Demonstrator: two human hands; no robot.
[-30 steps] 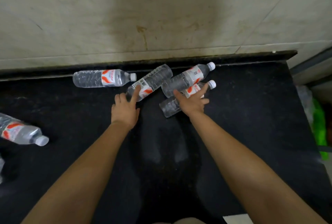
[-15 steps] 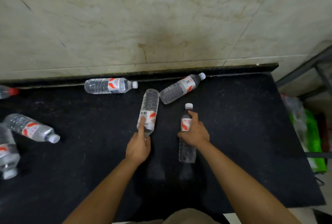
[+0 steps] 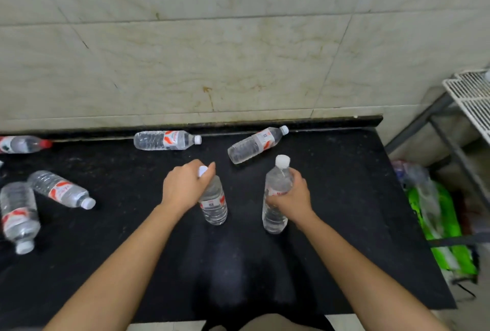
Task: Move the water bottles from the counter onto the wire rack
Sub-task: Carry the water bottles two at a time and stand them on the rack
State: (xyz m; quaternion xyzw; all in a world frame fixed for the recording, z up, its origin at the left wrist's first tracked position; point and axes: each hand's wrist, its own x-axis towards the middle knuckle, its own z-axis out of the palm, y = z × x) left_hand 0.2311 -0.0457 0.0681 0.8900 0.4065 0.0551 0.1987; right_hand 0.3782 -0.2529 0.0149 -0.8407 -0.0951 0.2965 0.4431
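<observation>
Two clear water bottles with white caps are held upright over the black counter (image 3: 344, 198). My left hand (image 3: 183, 187) grips the top of the left bottle (image 3: 214, 203), covering its cap. My right hand (image 3: 291, 198) wraps the middle of the right bottle (image 3: 275, 214), whose cap is free. Several more bottles lie on their sides: one near the wall (image 3: 165, 140), one behind my right hand (image 3: 256, 143), two at the left (image 3: 61, 189) (image 3: 18, 215), and a red-capped one (image 3: 22, 144) at the far left. A corner of the white wire rack (image 3: 472, 92) shows at the right edge.
A tiled wall rises right behind the counter. Grey rack legs (image 3: 450, 145) stand beside the counter's right end. Below them on the floor lies a green plastic bag (image 3: 445, 224). The counter's front edge runs just under my forearms.
Both bottles, lying flat half a second ago, now stand upright in my hands. The view has tilted up, so the wire rack corner has come into sight.
</observation>
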